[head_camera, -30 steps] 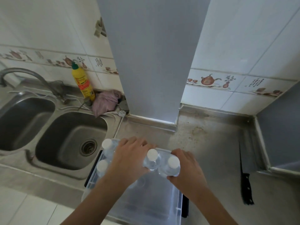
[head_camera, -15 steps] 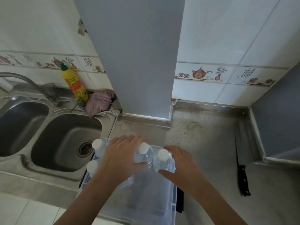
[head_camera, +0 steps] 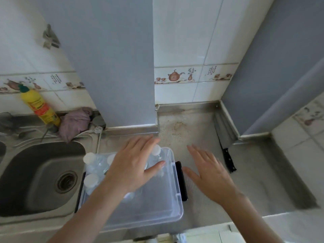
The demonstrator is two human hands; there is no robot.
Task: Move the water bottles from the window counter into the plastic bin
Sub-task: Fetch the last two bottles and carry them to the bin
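Observation:
A clear plastic bin [head_camera: 177, 202] with black side handles sits on the steel counter beside the sink. Several clear water bottles with white caps stand upright in its far end; one cap [head_camera: 89, 157] shows at the left, another [head_camera: 156, 149] at the right. My left hand [head_camera: 133, 165] hovers flat over the bottles with fingers spread, hiding some of them; whether it touches them is unclear. My right hand [head_camera: 208, 172] is open and held over the bare counter to the right of the bin, holding nothing.
A steel sink [head_camera: 40, 178] lies left of the bin. Behind it stand a yellow detergent bottle [head_camera: 41, 107] and a crumpled purple cloth [head_camera: 75, 121]. A black-handled knife [head_camera: 226, 151] lies on the counter at the right. A grey pillar [head_camera: 114, 67] rises behind the bin.
Both hands have let go of the bottles, which now stand in the bin. My right hand has moved right, off the bin. My left hand has opened flat above the bottles.

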